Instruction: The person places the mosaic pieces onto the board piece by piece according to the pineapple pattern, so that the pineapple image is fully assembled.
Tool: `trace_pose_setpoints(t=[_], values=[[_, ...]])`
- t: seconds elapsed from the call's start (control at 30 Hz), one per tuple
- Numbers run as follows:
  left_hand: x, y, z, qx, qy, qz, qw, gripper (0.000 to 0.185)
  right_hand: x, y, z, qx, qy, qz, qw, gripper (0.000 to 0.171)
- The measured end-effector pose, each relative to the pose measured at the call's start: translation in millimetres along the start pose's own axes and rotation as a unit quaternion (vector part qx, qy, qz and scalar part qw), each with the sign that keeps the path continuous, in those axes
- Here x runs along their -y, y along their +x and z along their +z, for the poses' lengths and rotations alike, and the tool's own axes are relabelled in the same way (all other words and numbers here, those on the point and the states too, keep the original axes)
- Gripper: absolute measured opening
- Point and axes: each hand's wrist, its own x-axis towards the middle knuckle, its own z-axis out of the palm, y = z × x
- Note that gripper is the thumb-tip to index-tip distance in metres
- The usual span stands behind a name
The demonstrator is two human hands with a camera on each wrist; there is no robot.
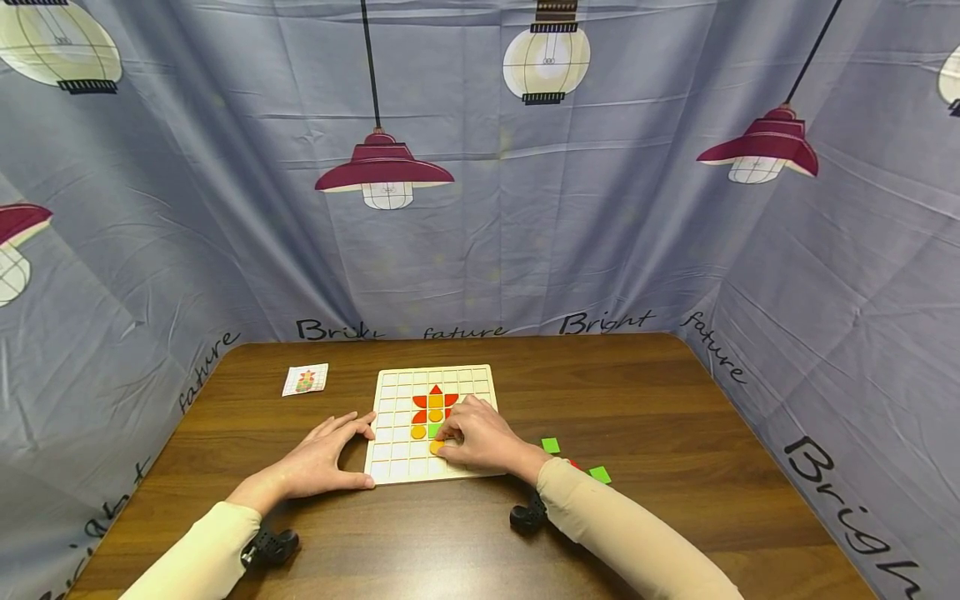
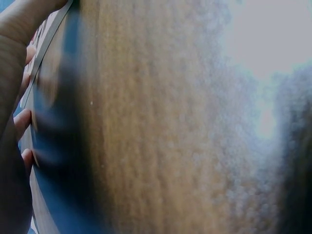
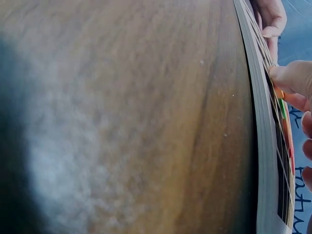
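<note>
A white grid board [image 1: 397,417] lies flat on the wooden table [image 1: 645,400]. It carries a figure of red, orange and green pieces [image 1: 435,404]. My right hand [image 1: 468,437] rests on the board and pinches a small orange piece [image 1: 436,447] low on the grid. In the right wrist view the thumb [image 3: 290,75] presses that orange piece [image 3: 279,92] against the board [image 3: 261,122]. My left hand [image 1: 333,454] lies flat on the table, its fingertips and thumb touching the board's left edge and near corner. The left wrist view shows that hand [image 2: 12,97] beside the board's edge [image 2: 48,34].
Two green squares [image 1: 551,445] [image 1: 599,474] and a red piece [image 1: 573,463] lie loose to the right of my right wrist. A small picture card [image 1: 305,380] sits at the back left. Printed curtain walls close in the table on three sides.
</note>
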Motion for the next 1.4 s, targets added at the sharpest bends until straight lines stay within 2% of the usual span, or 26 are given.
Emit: trace_pose_setpoints(t=[0.27,0.5,0.73,1.0,1.17,1.4], values=[[-0.3,0.9,-1.0,0.001,-0.001,-0.002,1.0,0.064,0,1,-1,-0.028,0.002,-0.017,0.999,0.011],[0.0,2.4,-0.7,0.001,0.005,0.0,1.0,0.064,1,2,-4,-0.017,-0.009,-0.006,1.0,0.012],[-0.3,2.6,0.1,0.002,0.0,0.005,1.0,0.063,-12,-6,-29,-0.031,0.037,0.019,0.999,0.014],[0.7,0.2,0.2,-0.001,0.002,0.0,1.0,0.063,-42,-28,-65,-0.043,0.075,0.066,0.994,0.019],[1.6,-0.6,1.4,-0.002,0.003,0.003,1.0,0.062,-55,-48,-78,-0.023,0.098,0.085,0.991,0.026],[0.6,-1.1,1.6,-0.003,-0.001,0.004,1.0,0.062,-79,-86,-85,0.005,0.086,0.106,0.991,0.034]])
